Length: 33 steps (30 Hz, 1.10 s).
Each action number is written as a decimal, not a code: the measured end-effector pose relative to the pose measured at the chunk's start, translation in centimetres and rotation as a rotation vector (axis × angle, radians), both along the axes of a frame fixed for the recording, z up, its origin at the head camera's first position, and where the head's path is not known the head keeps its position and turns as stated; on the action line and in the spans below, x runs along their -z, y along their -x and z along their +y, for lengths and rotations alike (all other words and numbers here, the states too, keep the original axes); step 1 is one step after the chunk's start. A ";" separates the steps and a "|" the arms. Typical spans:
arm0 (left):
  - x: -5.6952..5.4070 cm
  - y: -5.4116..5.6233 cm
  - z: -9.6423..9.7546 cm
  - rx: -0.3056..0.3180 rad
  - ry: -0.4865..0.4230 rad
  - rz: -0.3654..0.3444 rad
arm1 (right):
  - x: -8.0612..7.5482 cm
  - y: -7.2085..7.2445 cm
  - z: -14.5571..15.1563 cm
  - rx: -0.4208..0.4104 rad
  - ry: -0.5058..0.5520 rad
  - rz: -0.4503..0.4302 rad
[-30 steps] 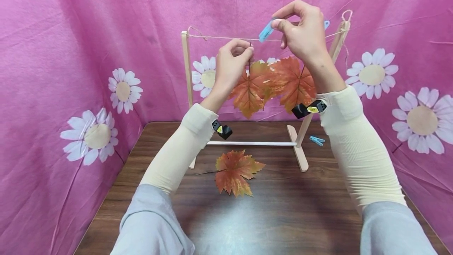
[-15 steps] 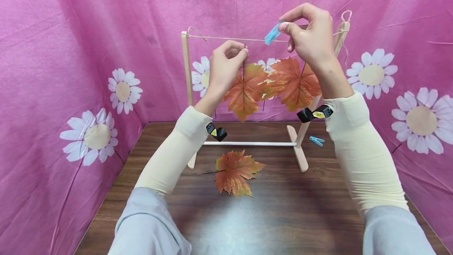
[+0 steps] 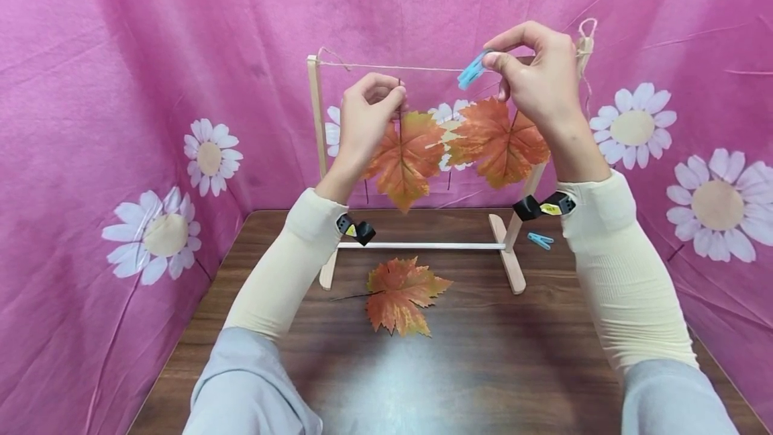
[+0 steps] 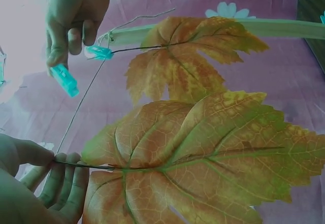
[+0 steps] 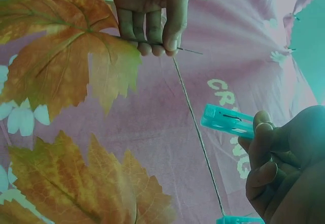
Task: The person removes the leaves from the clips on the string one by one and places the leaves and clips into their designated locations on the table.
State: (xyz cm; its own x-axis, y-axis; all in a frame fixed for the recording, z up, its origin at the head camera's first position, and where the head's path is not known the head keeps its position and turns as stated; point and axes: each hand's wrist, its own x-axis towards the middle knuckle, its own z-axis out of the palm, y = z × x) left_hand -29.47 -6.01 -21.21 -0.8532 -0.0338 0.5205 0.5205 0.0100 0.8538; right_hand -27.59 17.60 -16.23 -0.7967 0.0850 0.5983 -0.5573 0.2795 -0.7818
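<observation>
My left hand (image 3: pixel 370 113) pinches the stem of an orange maple leaf (image 3: pixel 403 160), which hangs down below the fingers near the string (image 3: pixel 417 68). In my right hand (image 3: pixel 540 76) a blue clothespin (image 3: pixel 473 71) is pinched by one end, its other end pointing down and left by the string. A second maple leaf (image 3: pixel 500 143) hangs to the right; in the left wrist view another blue clothespin (image 4: pixel 99 53) fixes its stem to the string. That clothespin is hidden behind my right hand in the head view.
A wooden stand with a left post (image 3: pixel 317 113) and white crossbar (image 3: pixel 423 246) carries the string. Another maple leaf (image 3: pixel 406 295) lies on the brown table (image 3: pixel 471 381). A spare blue clothespin (image 3: pixel 540 241) lies right of the stand. Pink flowered cloth (image 3: pixel 151 32) surrounds the table.
My left hand has moved left and slightly down with its leaf. My right hand has shifted right and down, still pinching the clothespin. The hanging leaf has barely moved.
</observation>
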 end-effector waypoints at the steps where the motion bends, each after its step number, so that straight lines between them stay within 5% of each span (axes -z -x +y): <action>1: 0.0 0.0 -0.2 0.001 -0.005 -0.006 | 0.1 -0.1 0.1 0.002 -0.002 -0.004; 18: 1.2 -0.4 -2.2 0.032 -0.096 -0.035 | 2.4 -0.7 1.3 -0.003 -0.030 -0.031; 33: 2.1 -1.0 -3.2 0.008 -0.074 -0.040 | 3.8 -2.2 1.9 -0.038 -0.024 -0.043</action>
State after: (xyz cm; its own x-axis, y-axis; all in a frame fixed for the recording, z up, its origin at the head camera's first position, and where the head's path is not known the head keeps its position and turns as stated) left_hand -28.42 -9.20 -23.29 -0.8739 -0.0644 0.4818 0.4853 -0.0582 0.8724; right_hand -25.35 19.52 -20.07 -0.8244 0.0403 0.5646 -0.5334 0.2784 -0.7987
